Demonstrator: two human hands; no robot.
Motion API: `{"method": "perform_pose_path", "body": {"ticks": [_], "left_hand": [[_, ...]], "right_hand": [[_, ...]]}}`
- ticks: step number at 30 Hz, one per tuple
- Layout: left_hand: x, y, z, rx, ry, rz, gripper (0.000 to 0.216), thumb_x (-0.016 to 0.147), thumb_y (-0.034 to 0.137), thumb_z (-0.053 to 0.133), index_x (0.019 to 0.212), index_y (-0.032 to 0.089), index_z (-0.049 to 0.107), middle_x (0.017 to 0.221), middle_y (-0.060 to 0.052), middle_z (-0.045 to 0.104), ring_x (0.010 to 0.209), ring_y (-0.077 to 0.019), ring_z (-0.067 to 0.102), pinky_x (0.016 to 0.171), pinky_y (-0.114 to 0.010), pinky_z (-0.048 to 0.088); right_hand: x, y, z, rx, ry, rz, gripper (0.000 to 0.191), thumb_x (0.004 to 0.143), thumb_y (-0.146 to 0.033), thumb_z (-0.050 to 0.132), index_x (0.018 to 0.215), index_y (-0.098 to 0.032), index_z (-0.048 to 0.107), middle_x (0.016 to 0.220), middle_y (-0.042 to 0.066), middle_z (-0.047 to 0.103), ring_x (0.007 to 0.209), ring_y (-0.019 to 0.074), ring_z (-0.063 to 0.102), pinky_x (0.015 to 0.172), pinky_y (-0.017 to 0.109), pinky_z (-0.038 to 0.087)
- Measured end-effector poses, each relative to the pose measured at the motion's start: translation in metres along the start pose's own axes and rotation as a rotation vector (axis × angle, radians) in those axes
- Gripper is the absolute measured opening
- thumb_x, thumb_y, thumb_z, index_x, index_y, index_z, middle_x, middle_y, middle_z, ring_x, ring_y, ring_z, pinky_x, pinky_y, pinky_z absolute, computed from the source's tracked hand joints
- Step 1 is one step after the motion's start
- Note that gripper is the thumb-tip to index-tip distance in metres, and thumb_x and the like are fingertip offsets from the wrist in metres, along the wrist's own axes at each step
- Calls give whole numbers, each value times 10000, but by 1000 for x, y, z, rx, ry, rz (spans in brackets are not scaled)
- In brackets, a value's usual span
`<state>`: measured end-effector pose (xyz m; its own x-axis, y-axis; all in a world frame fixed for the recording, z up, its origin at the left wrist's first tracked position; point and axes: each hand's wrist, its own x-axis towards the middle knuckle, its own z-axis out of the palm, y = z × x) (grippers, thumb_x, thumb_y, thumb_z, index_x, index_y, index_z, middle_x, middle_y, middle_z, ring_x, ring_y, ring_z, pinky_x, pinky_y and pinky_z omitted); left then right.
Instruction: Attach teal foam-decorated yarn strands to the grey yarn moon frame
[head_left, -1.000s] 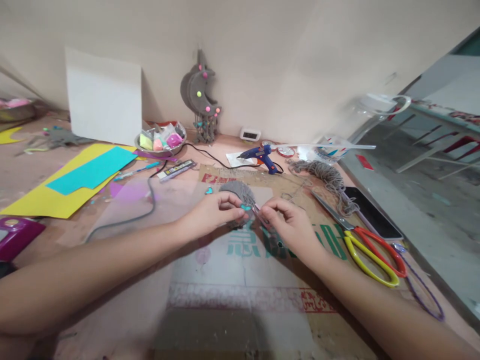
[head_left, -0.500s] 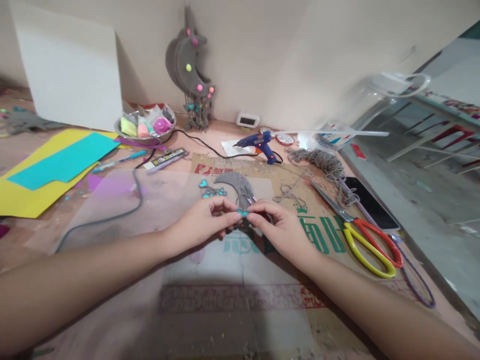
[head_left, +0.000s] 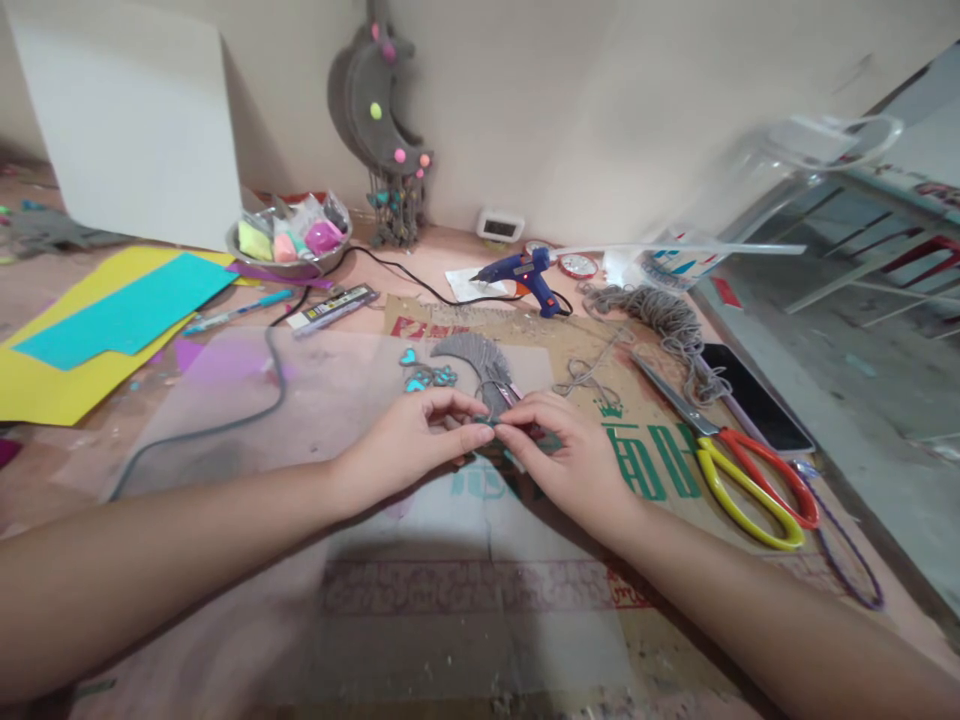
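Observation:
My left hand (head_left: 424,435) and my right hand (head_left: 566,440) meet at the middle of the table, thumbs and forefingers pinched on one small teal piece (head_left: 491,421) with grey yarn at it. Fingertips cover most of that piece, so its shape is hard to see. Just beyond my fingers lies a crescent moon (head_left: 474,354) wrapped in grey yarn. Teal hearts (head_left: 407,356) edged in grey sit to its left. Grey yarn (head_left: 656,318) lies in a loose heap at the back right, with a loose strand trailing toward my right hand.
Scissors (head_left: 709,425) and a phone (head_left: 757,395) lie at right. A blue glue gun (head_left: 525,275) stands behind, its cord (head_left: 277,385) curving left. Farther left are a bowl of clay packs (head_left: 289,265) and coloured sheets (head_left: 127,310). A finished-looking moon ornament (head_left: 375,100) hangs on the wall.
The teal piece between my fingertips has turned, its bright face now mostly out of sight. Both hands stay pinched together in nearly the same place. The view has shifted slightly.

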<state>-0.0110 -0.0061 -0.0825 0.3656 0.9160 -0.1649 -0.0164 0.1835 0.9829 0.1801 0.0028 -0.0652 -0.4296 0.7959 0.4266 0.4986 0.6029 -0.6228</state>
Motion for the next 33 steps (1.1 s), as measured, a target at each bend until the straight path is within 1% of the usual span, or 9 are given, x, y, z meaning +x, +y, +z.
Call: {"method": "perform_pose_path", "body": {"ticks": [11, 14, 16, 18, 19, 22, 26, 29, 33], "left_hand": [[-1, 2, 1, -2, 3, 5, 245, 819, 359, 653, 920, 139, 616, 771, 11, 609, 570, -61, 519, 550, -203, 428], [-2, 3, 0, 22, -10, 1, 233, 829, 353, 640, 910, 136, 614, 759, 16, 590, 567, -61, 520, 548, -201, 434], [-2, 4, 1, 41, -12, -7, 225, 830, 347, 639, 908, 137, 615, 741, 23, 578, 566, -61, 523, 548, -196, 438], [-4, 5, 1, 67, -15, -9, 220, 830, 344, 638, 912, 140, 621, 743, 21, 582, 567, -65, 527, 547, -196, 441], [-4, 6, 1, 83, -18, -6, 217, 831, 342, 636, 912, 141, 627, 748, 17, 589, 569, -67, 528, 547, -198, 440], [-6, 7, 1, 130, -37, 3, 210, 840, 335, 622, 922, 143, 644, 754, 5, 606, 581, -76, 530, 549, -200, 431], [-7, 6, 0, 146, -69, 2, 228, 843, 344, 616, 958, 150, 649, 764, -1, 613, 615, -92, 545, 564, -209, 437], [-6, 5, 0, 152, -63, 0, 239, 841, 348, 614, 973, 152, 650, 770, -4, 615, 626, -99, 549, 573, -216, 442], [-5, 6, 1, 192, -58, -12, 233, 838, 344, 613, 960, 152, 663, 726, 2, 613, 608, -99, 539, 555, -210, 426]], "right_hand": [[0, 1, -2, 19, -58, -7, 99, 875, -266, 612, 795, -217, 644, 762, 20, 666, 760, 162, 608, 738, 324, 479], [1, 4, -7, 81, -33, -18, 75, 908, -241, 554, 906, -223, 627, 908, 42, 673, 906, 176, 619, 808, 333, 484], [2, 6, -10, 154, -44, 0, 140, 924, -201, 509, 1031, -233, 593, 1115, 62, 649, 1021, 178, 601, 839, 329, 486], [2, 8, -12, 215, -129, 44, 239, 922, -178, 496, 1145, -247, 548, 1265, 71, 596, 978, 160, 615, 809, 318, 501], [1, 9, -12, 231, -185, 76, 279, 919, -178, 501, 1186, -253, 530, 1278, 74, 593, 909, 147, 627, 781, 313, 509], [1, 9, -10, 269, -258, 146, 310, 903, -207, 536, 1211, -248, 528, 1141, 63, 659, 806, 134, 641, 755, 307, 523], [4, 9, -9, 288, -216, 196, 189, 867, -216, 588, 1054, -227, 617, 944, 30, 701, 849, 153, 659, 761, 293, 523], [8, 9, -10, 231, -191, 159, 60, 856, -214, 608, 870, -212, 667, 829, 16, 688, 792, 150, 643, 751, 296, 504], [10, 7, -11, 204, -144, 103, 59, 854, -210, 621, 819, -206, 669, 776, 6, 661, 750, 137, 625, 711, 280, 488]]}}
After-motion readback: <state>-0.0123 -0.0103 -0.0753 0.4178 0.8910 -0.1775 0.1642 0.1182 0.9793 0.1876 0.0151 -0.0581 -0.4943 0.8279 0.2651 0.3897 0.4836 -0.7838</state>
